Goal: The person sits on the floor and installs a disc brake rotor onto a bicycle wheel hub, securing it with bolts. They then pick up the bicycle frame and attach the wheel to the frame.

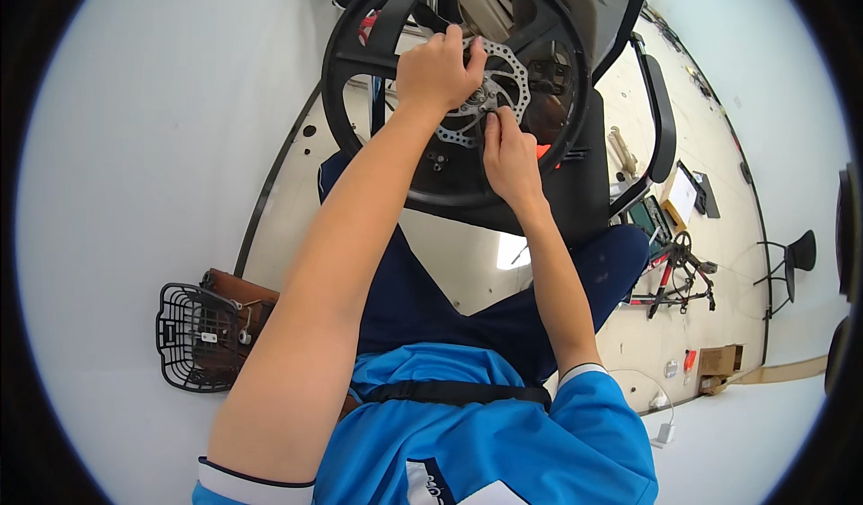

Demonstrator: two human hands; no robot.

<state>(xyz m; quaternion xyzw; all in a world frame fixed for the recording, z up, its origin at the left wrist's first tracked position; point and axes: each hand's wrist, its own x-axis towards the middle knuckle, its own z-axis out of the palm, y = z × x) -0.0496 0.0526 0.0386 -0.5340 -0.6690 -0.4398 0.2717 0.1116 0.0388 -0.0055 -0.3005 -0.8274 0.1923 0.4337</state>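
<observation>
A black spoked wheel (454,199) lies on a black chair seat (575,201) in front of my knees. At its middle is a silver disc brake rotor (515,73) full of small holes. My left hand (438,71) is closed over the rotor's left part, thumb toward the hub; whatever is inside its fingers is hidden. Close to the hub, on the near side, my right hand (512,159) pinches with thumb and fingers. Something small may be between those fingertips, but I cannot make it out. An orange-red item (543,151) shows beside the right hand.
A black armrest (662,109) rises right of the wheel. On the floor to the right are a red-and-black bike frame (665,280), a green tool case (649,219) and cardboard boxes (719,361). A black wire basket (184,343) and brown bag (256,296) stand at left.
</observation>
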